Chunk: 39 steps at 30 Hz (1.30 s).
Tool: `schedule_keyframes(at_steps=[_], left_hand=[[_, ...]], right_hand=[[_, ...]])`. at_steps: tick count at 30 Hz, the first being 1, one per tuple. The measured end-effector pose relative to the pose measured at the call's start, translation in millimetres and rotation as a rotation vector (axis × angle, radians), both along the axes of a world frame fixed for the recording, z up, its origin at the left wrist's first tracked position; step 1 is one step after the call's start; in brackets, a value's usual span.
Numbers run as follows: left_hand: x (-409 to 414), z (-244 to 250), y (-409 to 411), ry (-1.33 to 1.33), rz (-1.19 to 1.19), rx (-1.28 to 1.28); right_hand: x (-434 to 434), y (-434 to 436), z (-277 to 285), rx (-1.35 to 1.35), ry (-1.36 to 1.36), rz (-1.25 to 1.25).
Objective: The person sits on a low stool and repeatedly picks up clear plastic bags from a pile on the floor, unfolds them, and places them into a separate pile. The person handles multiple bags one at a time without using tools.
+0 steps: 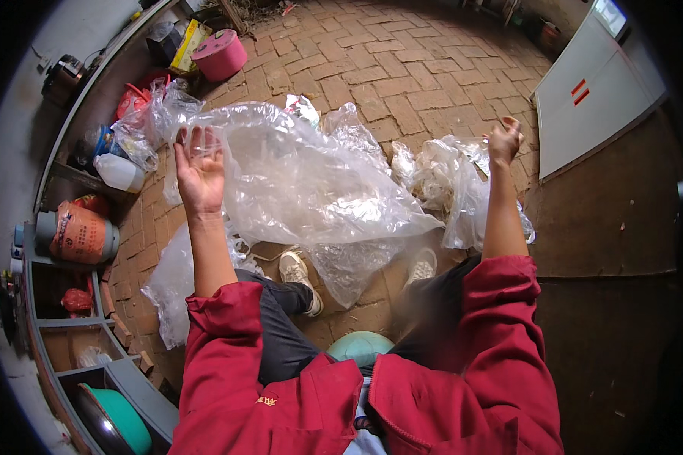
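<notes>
A large clear plastic bag or sheet (313, 176) spreads over the floor before me and above my shoes. My left hand (201, 173) is at its left edge, palm up with the fingers extended and apart. Clear film overlaps those fingers; I cannot tell whether it lies over or under them. On the other side, my right hand (505, 142) is raised with curled fingers, above a crumpled heap of clear plastic bags (444, 173). Whether anything is pinched in it is not clear. More clear plastic film (171, 284) lies below my left forearm.
Low grey shelving (79, 322) runs along the left, with a gas cylinder (79, 233) and a teal basin (119, 421). A plastic jug (119, 172) and a pink round box (219, 55) stand farther up. A white panel (597, 91) bounds the brick floor (421, 74) at right.
</notes>
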State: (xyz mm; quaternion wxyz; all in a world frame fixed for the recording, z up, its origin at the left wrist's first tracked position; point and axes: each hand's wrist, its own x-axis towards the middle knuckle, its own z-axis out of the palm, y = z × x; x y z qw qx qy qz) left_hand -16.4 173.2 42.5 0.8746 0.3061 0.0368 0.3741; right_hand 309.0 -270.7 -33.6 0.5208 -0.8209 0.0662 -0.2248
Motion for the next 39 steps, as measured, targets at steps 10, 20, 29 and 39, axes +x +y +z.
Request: schedule_keyframes(at_steps=[10,20,29,39], left_hand=[[8,37,-51,-0.233,-0.212,0.028],[-3,41,-41,-0.389,-0.318,-0.007],[13,34,-64,-0.338,-0.341,-0.083],[22,27,-81,-0.188,-0.230,0.032]], right_hand=[[-7,-47,-12,-0.421,0.118,-0.049],[-7,-49,-29,0.131,0.250,0.134],[5,-87,-39,-0.355,0.143,-0.055],[-15,-62,-27,-0.543,0.008,0.146]])
